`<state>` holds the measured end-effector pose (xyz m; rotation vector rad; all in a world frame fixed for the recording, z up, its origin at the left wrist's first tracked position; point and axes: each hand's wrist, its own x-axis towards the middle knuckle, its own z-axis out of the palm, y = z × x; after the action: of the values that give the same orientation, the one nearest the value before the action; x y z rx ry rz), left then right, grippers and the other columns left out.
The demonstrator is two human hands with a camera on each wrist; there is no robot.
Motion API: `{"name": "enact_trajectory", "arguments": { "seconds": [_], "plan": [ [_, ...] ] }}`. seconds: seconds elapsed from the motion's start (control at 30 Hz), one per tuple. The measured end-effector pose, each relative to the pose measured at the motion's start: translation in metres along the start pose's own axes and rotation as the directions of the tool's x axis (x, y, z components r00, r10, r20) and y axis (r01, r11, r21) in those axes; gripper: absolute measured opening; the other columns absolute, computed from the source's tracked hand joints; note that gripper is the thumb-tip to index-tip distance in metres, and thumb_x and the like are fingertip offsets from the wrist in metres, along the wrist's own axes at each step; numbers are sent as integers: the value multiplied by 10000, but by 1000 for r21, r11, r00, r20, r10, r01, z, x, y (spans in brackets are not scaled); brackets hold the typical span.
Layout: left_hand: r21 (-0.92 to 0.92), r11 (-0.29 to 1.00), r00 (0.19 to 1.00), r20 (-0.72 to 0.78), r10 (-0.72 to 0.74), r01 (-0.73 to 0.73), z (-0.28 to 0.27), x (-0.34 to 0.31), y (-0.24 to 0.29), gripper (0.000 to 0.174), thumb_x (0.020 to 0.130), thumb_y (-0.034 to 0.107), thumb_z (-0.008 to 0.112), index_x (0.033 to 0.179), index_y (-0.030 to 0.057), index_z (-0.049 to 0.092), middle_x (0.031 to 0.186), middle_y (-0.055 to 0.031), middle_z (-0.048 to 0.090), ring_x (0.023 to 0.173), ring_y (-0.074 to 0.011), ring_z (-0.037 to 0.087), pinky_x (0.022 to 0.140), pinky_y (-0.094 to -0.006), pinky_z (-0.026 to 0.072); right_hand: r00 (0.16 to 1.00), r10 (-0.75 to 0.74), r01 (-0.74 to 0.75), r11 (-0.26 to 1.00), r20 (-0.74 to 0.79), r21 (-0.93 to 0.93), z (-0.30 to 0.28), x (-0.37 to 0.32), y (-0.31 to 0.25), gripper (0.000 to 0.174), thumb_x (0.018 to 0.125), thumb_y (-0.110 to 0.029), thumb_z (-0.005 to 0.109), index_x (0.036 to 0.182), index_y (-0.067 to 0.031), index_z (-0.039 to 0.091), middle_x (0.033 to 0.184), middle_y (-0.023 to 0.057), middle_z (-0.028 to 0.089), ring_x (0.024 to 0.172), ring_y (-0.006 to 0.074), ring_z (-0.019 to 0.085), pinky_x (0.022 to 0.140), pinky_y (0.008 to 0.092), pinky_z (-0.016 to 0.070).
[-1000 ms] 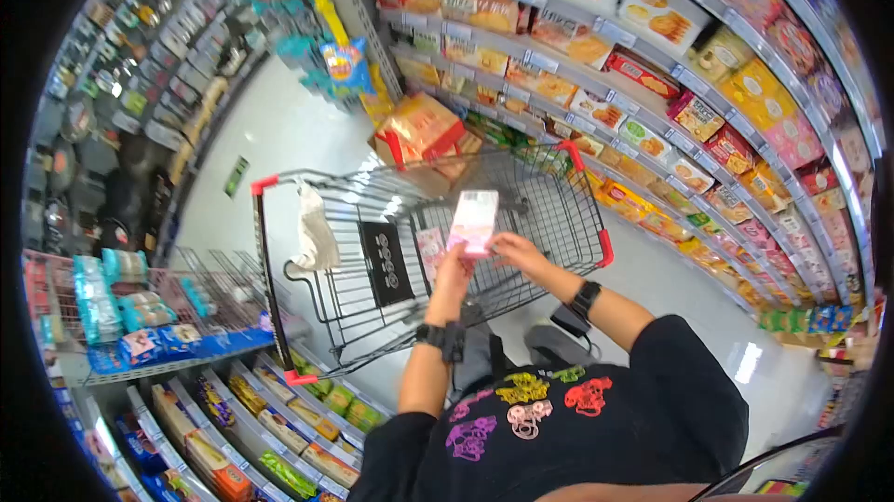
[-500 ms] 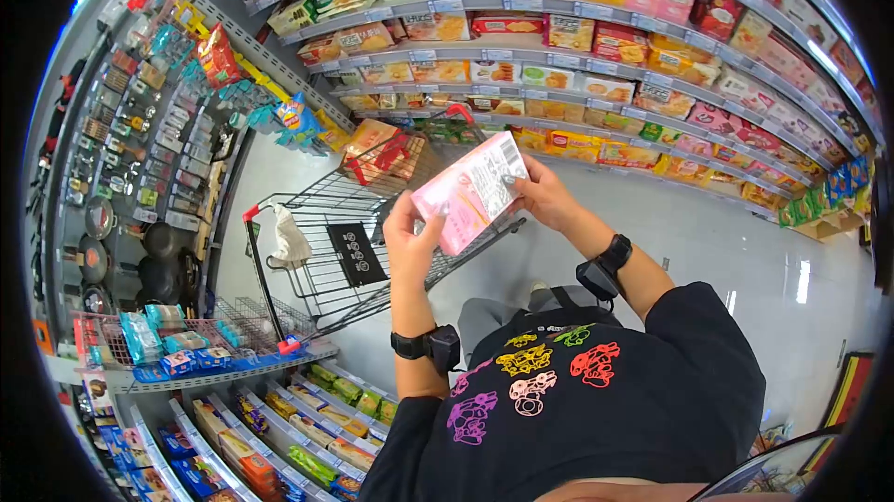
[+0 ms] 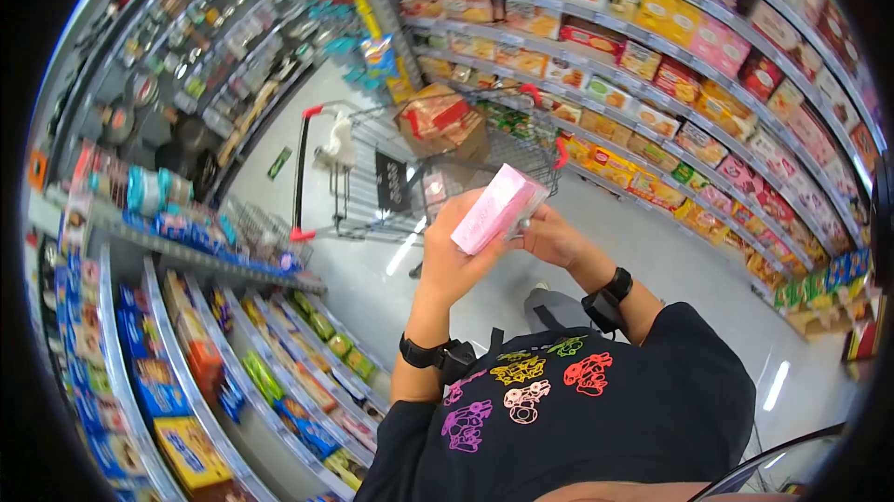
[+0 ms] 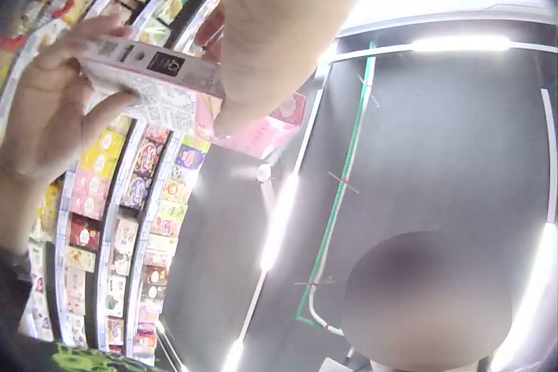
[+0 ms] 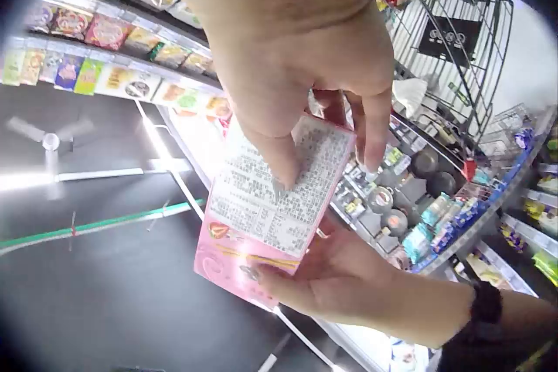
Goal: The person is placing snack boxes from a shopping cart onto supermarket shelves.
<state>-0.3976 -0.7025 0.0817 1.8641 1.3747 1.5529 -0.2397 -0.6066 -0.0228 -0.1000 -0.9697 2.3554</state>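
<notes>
Both hands hold a pink box [image 3: 501,209] in front of the chest, its plain pink side turned up in the head view. My left hand [image 3: 453,246] grips the lower left part, thumb along one face. At the other side my right hand [image 3: 551,237] pinches it, fingers partly hidden behind the box. In the right wrist view the white panel of dense print [image 5: 275,184] faces the camera, with a small strawberry picture below it. My right thumb presses on that panel, while the left thumb lies on the pink end. A barcode edge [image 4: 131,54] shows in the left wrist view.
A wire shopping cart [image 3: 358,187] stands ahead, with a white cloth bag [image 3: 340,141] hanging at its handle end. A carton with red packs [image 3: 442,120] is beyond the basket. Shelves of boxed snacks [image 3: 670,83] line the right; more snack shelves [image 3: 237,362] stand at lower left.
The box came up from over the cart toward the chest, and has been turned from its printed face to a pink side. The head view swung right, then back left.
</notes>
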Motion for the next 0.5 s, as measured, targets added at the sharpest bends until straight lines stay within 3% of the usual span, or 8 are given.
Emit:
{"name": "enact_trajectory", "arguments": {
  "seconds": [0.07,0.2,0.33,0.43,0.5],
  "plan": [
    [-43,999,997,-81,-13,10,-15,-29,8,386,698,24,644,1068,-38,551,982,-107,606,874,-157,578,787,-277,440,995,93,-95,995,32,40,16,-5,31,439,870,-109,545,1283,-93,399,1237,57,491,1117,207,501,879,456,468],
    [-76,997,996,-87,9,-16,-39,-71,26,360,672,58,653,1009,-48,583,995,-130,603,871,-185,575,783,-288,433,985,174,-174,984,8,30,44,-25,64,473,859,-103,565,1297,-96,386,1242,54,490,1117,216,503,890,445,461],
    [38,979,979,-37,199,-198,-55,-87,42,374,660,118,676,983,-52,592,978,-145,609,861,-239,582,778,-316,441,974,226,-226,974,17,-34,71,-46,63,493,843,-92,587,1295,-87,392,1230,66,503,1103,227,517,885,420,466],
    [-23,990,988,-66,139,-140,-56,-97,51,360,636,95,653,986,21,611,993,-141,625,883,-300,594,780,-363,455,972,235,-233,968,10,-96,80,-54,60,440,827,-70,597,1240,-45,450,1175,88,543,1067,233,545,870,411,477],
    [-107,988,991,-82,103,-111,-52,-101,52,355,687,161,677,975,-31,599,961,-135,619,872,-247,580,776,-339,445,977,214,-212,971,8,-109,78,-64,65,413,824,-62,597,1216,-31,471,1161,95,552,1059,232,550,862,407,485]
  ]
}}
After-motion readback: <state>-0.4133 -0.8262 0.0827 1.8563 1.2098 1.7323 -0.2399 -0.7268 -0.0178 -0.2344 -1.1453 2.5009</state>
